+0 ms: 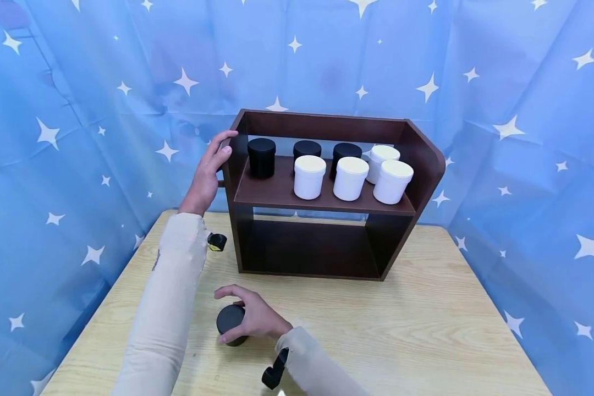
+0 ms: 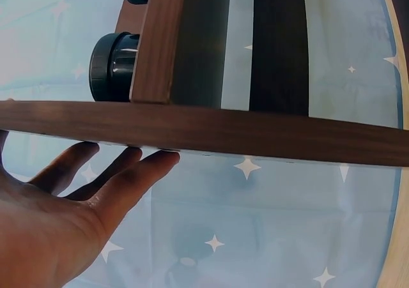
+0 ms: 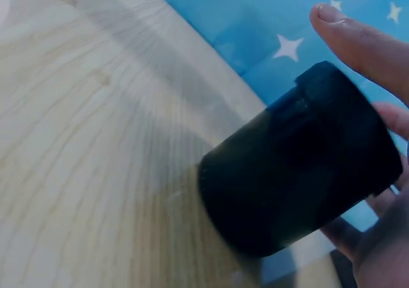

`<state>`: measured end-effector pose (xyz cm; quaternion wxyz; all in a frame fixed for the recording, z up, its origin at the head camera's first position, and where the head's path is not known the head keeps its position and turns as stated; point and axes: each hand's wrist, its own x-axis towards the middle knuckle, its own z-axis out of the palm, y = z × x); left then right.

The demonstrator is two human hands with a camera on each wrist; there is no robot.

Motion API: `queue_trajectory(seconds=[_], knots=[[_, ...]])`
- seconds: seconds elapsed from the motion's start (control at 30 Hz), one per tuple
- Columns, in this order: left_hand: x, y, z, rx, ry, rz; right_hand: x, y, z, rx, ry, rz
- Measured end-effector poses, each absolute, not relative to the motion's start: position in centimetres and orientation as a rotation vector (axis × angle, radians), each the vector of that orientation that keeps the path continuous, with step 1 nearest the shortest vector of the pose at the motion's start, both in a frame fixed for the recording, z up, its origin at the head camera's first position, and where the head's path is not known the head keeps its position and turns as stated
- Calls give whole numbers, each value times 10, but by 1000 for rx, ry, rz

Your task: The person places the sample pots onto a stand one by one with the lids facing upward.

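In the head view, my left hand (image 1: 209, 171) is at the outer left side of a dark brown two-level shelf (image 1: 322, 206). Its fingertips (image 2: 167, 160) meet the side panel (image 2: 211, 128) in the left wrist view, fingers fairly straight. Lower down, on the wooden table (image 1: 425, 330), is a black lidded jar (image 1: 230, 319). My right hand (image 1: 259, 314) arches around that jar with thumb and fingers spread wide. From the right wrist, the black jar (image 3: 300, 166) shows a gap to the nearest raised finger (image 3: 364, 48); contact by the other fingers is unclear.
On the upper level stand several white jars (image 1: 309, 177) in front, one white jar (image 1: 382, 157) behind, and black jars (image 1: 262, 158) at the back and left. Below lies the shelf's lower level (image 1: 307, 247). A blue star-patterned curtain (image 1: 128, 110) surrounds the table.
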<state>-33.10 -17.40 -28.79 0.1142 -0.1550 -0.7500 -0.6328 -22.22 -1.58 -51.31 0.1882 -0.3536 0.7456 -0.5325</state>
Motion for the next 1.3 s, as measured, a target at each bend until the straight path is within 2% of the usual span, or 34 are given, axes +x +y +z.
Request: queue_trajectory(seconds=[0.17,0.5,1.3], knots=[[-317,-169,-279,-477,-2187,-1867,-219,-18,-523,-1063,2119,-1486],[-309,-169,-275,-461,-2219,-1856,-213,-20,-536,-1137,2079,-1567],[-307,-168,-274,-444,-2245,-1845,-209,-18,-545,-1178,2047,-1654]])
